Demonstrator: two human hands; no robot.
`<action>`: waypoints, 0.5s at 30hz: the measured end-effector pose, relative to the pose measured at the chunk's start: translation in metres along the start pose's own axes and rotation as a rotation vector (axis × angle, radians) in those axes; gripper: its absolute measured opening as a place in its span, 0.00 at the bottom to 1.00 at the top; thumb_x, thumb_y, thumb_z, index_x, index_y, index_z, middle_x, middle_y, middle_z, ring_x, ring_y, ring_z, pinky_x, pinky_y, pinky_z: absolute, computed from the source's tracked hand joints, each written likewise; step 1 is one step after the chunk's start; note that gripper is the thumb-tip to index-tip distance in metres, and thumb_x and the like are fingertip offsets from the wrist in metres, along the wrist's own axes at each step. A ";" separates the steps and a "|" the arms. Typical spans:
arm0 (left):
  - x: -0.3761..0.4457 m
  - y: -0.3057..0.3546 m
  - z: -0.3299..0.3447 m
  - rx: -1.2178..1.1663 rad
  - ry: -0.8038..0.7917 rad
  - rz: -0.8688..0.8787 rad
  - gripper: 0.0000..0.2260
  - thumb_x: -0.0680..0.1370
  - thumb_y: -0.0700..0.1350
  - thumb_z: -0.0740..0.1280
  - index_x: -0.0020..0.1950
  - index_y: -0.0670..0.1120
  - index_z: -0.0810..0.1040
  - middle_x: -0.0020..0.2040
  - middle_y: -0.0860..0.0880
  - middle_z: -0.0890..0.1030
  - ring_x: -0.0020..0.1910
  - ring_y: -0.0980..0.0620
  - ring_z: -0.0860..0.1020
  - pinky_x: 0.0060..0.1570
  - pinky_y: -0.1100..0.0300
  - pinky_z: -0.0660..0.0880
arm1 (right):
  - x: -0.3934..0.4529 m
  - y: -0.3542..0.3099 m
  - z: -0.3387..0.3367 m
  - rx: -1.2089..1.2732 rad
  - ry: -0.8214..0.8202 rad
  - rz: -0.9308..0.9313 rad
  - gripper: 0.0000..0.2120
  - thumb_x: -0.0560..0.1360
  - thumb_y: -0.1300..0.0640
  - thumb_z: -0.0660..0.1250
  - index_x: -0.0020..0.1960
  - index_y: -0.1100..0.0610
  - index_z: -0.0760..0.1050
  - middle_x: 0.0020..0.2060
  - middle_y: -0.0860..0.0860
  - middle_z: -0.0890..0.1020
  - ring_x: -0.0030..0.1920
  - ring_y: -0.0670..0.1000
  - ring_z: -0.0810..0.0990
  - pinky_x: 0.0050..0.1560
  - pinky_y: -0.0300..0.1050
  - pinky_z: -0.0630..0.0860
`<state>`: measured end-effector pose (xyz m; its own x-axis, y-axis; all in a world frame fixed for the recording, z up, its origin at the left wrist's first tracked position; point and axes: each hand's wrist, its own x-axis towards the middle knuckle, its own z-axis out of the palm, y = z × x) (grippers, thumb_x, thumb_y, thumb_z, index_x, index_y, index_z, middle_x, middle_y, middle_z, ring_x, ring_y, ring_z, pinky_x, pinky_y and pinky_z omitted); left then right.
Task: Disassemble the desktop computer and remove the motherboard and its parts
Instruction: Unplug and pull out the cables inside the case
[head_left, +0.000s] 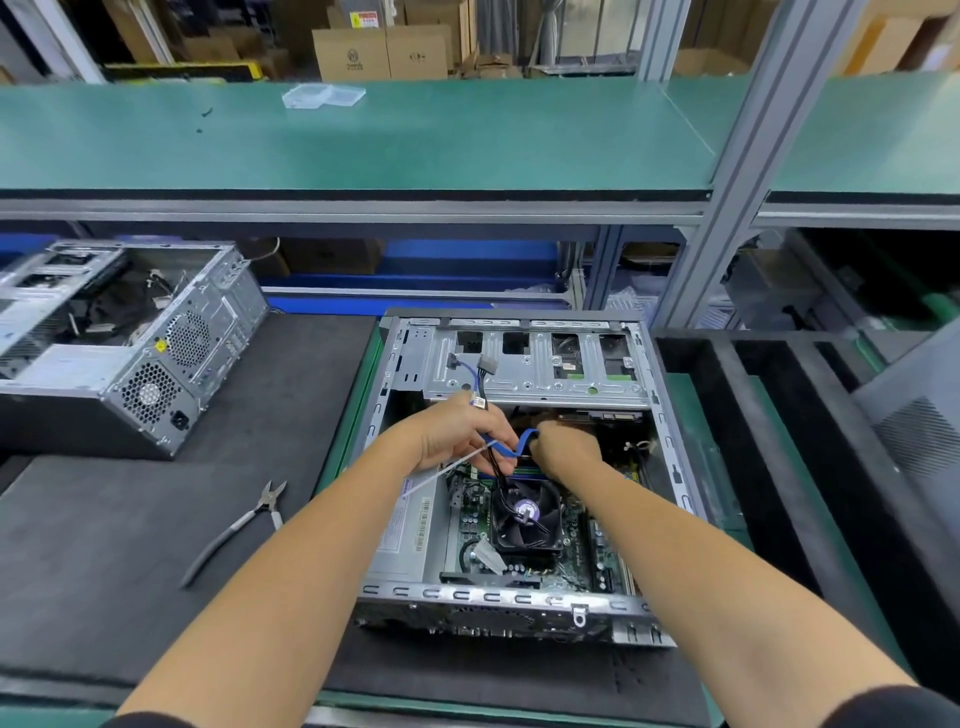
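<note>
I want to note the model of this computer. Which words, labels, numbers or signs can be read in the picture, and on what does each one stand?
No text can be read for certain.
White labels on the power supply inside the open computer case: barcodes and print, too small.
Yellow warning sticker on the second case: a symbol only, blurred.
Cardboard box behind the shelf: round logo, print below unreadable.
Red and white sign above it: blurred.
</note>
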<state>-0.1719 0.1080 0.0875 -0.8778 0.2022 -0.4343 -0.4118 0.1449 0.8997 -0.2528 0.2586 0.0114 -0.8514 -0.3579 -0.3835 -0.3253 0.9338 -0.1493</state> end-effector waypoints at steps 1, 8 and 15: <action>0.001 -0.001 0.000 0.019 0.001 0.002 0.13 0.67 0.42 0.68 0.46 0.34 0.80 0.43 0.33 0.83 0.39 0.42 0.83 0.33 0.60 0.79 | 0.001 0.002 0.000 -0.004 -0.009 -0.011 0.13 0.82 0.55 0.54 0.62 0.58 0.70 0.57 0.57 0.79 0.56 0.57 0.79 0.48 0.46 0.71; 0.006 -0.005 0.002 0.128 0.053 0.014 0.10 0.67 0.41 0.66 0.42 0.36 0.79 0.39 0.36 0.83 0.40 0.42 0.84 0.34 0.60 0.78 | 0.002 0.007 0.004 -0.016 0.031 -0.059 0.11 0.80 0.57 0.57 0.60 0.57 0.71 0.55 0.56 0.80 0.55 0.57 0.79 0.46 0.44 0.70; 0.005 -0.001 0.006 0.186 0.043 0.006 0.10 0.69 0.39 0.64 0.43 0.33 0.79 0.37 0.38 0.83 0.38 0.44 0.84 0.33 0.60 0.78 | 0.003 0.011 0.009 -0.033 0.115 -0.115 0.12 0.79 0.58 0.57 0.61 0.56 0.71 0.53 0.57 0.82 0.53 0.58 0.80 0.43 0.45 0.68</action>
<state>-0.1746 0.1142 0.0836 -0.8913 0.1627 -0.4231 -0.3577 0.3209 0.8770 -0.2547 0.2681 0.0003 -0.8487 -0.4614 -0.2585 -0.4349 0.8870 -0.1555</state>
